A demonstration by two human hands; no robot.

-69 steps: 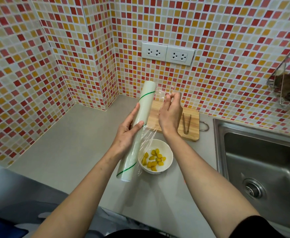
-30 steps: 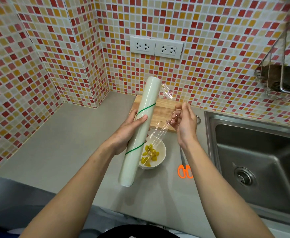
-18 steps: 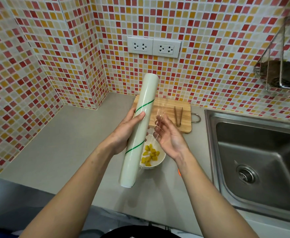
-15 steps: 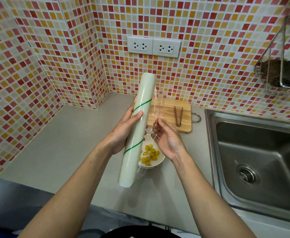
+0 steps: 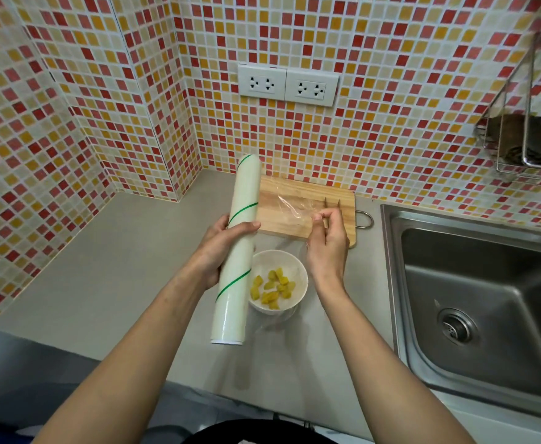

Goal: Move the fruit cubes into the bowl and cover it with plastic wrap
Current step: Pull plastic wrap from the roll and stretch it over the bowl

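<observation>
A white bowl point(image 5: 298, 274) stands on the grey counter and holds several yellow fruit cubes point(image 5: 272, 288). My left hand point(image 5: 221, 248) grips a long white roll of plastic wrap point(image 5: 240, 251) with green stripes, held lengthwise just left of the bowl and above the counter. My right hand point(image 5: 326, 241) pinches the free edge of the clear film point(image 5: 294, 208), which stretches from the roll to the right over the cutting board, beyond the bowl.
A wooden cutting board point(image 5: 282, 195) lies behind the bowl, with brown tongs point(image 5: 332, 205) partly hidden by my right hand. A steel sink point(image 5: 474, 302) fills the right side. A wire rack point(image 5: 525, 139) hangs on the tiled wall, below two sockets point(image 5: 286, 84).
My right hand moved from beside the roll out to the right, pulling a stretch of film off it. The left hand kept holding the roll in about the same place.
</observation>
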